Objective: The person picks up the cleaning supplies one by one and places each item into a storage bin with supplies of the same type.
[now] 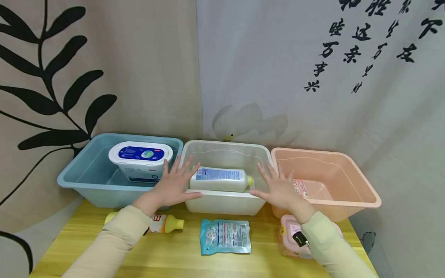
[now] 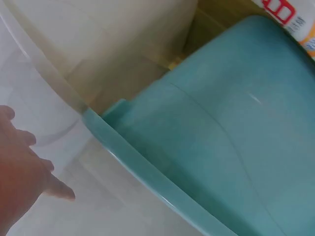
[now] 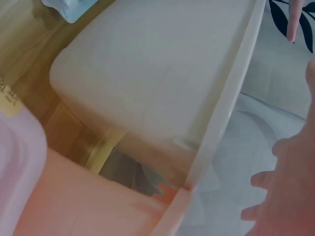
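My left hand is held with fingers spread over the gap between the blue bin and the white bin, holding nothing. Fingers also apart, my right hand hovers where the white bin meets the peach bin and grips nothing. Inside the blue bin stands a white lidded tub with a dark blue label. A white bottle with a yellow-green cap lies on its side in the white bin. Partly hidden behind my right hand, a red-and-white packet lies in the peach bin.
On the wooden table, a yellow-capped bottle lies partly under my left forearm. A light-blue pouch lies in the middle. A pink-lidded container sits partly under my right sleeve. A printed curtain hangs behind the bins.
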{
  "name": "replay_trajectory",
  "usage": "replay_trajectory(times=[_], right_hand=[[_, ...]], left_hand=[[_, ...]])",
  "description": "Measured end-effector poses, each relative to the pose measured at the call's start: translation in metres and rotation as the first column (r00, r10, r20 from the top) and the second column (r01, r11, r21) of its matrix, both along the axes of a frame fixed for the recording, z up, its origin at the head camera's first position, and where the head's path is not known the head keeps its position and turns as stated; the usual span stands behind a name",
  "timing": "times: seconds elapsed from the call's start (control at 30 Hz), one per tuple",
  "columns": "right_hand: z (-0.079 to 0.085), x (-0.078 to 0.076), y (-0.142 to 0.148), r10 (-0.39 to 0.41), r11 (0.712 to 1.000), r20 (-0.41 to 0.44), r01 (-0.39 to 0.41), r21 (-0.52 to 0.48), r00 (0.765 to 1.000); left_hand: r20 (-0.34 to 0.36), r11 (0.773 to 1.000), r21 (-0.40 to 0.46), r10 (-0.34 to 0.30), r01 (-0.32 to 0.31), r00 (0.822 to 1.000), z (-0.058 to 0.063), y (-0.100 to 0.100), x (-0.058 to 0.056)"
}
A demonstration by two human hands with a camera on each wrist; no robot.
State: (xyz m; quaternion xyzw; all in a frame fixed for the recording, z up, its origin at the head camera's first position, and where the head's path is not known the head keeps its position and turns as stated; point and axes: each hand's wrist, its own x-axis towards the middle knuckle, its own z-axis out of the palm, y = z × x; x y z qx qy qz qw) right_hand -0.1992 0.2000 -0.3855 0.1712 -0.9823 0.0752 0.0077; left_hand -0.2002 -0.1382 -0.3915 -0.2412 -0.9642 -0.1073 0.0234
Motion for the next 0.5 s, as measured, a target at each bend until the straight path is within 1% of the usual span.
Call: replay_trajectory(times=[0.1, 0.23, 0.37, 0.5], right_hand=[[-0.002, 0.000, 0.003, -0.005, 1.000, -0.001, 0.005, -0.010, 1.000], [-0.005, 0.001, 0.008, -0.010, 1.000, -0.002, 0.010, -0.020, 1.000], [-0.008, 0.002, 0.012, -0.008, 1.000, -0.002, 0.008, -0.016, 1.000], [-0.012, 0.002, 0.014, -0.010, 1.000, 0.003, 0.010, -0.016, 1.000]], left_hand=[[-0.010, 1.000, 0.009, 0.009, -0.009, 1.000, -0.002, -0.008, 0.003], [-0.011, 0.999, 0.050, 0.014, -0.013, 1.000, -0.005, -0.021, 0.009], [-0.003, 0.995, 0.103, -0.005, 0.005, 1.000, -0.008, -0.037, 0.019], [-0.021, 0.991, 0.133, -0.032, 0.035, 0.999, -0.012, -0.052, 0.028]])
